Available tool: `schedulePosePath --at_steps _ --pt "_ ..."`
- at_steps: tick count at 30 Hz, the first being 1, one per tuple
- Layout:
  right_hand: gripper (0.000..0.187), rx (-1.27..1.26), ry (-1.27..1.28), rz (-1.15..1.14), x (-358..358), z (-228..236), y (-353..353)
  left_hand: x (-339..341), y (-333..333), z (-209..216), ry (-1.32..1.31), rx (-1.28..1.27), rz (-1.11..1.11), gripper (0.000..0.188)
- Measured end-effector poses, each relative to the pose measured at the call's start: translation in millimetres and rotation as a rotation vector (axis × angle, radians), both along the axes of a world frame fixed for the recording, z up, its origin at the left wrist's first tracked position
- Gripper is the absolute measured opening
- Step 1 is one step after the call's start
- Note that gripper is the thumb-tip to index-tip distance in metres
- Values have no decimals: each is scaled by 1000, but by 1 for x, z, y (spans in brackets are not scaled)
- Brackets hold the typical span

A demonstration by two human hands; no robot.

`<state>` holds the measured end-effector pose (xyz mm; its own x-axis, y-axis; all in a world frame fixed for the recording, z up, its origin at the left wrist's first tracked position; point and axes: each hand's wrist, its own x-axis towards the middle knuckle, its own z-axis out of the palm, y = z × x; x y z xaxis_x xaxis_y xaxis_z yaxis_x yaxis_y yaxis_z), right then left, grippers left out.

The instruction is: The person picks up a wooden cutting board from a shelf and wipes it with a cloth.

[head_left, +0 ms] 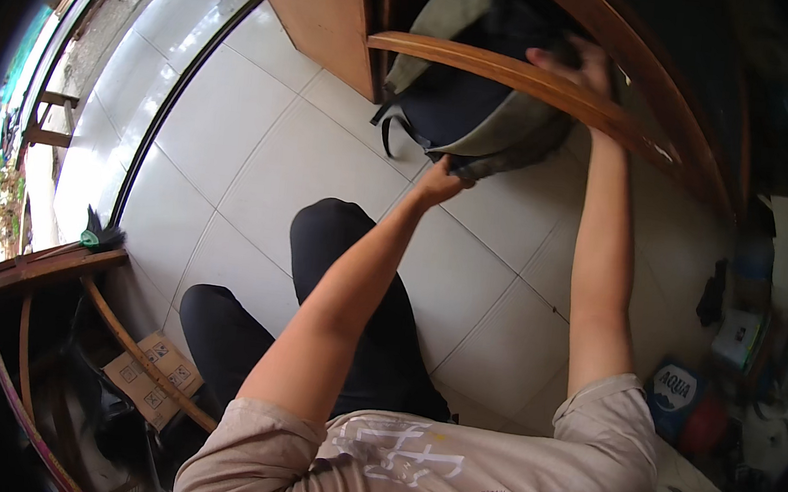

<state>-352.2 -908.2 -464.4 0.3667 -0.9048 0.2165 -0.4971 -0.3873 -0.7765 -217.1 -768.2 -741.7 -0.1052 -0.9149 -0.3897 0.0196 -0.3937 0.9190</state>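
Observation:
A black and grey-beige backpack (481,113) leans at an angle on the tiled floor, partly inside a wooden furniture frame. A curved wooden rail (485,62) crosses in front of it and hides part of it. My left hand (441,185) is closed on the pack's near lower edge, beside a dangling black strap (387,138). Beyond the rail, my right hand (589,71) grips the pack's upper right side, thumb pointing left. That hand is somewhat blurred, and the rail covers its wrist.
A wooden panel (325,15) stands left of the pack. At lower left is a wooden rack (55,268) with a cardboard box (157,380). A blue printed container (671,397) and a red round object (706,425) sit at right. The doorway track (174,100) runs along the left.

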Motion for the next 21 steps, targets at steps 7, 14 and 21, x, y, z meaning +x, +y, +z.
schedulePosePath --at_steps 7,14,21 --pt "34 -8 175 269 32 -99 57 -24 15 94 -121 -451 316 132" --pt "38 6 -113 313 2 -50 87 34 69 150 -163 -67 585 14" --pt "67 736 -597 -221 -39 -200 83 76 118 186 -173 -176 272 47"
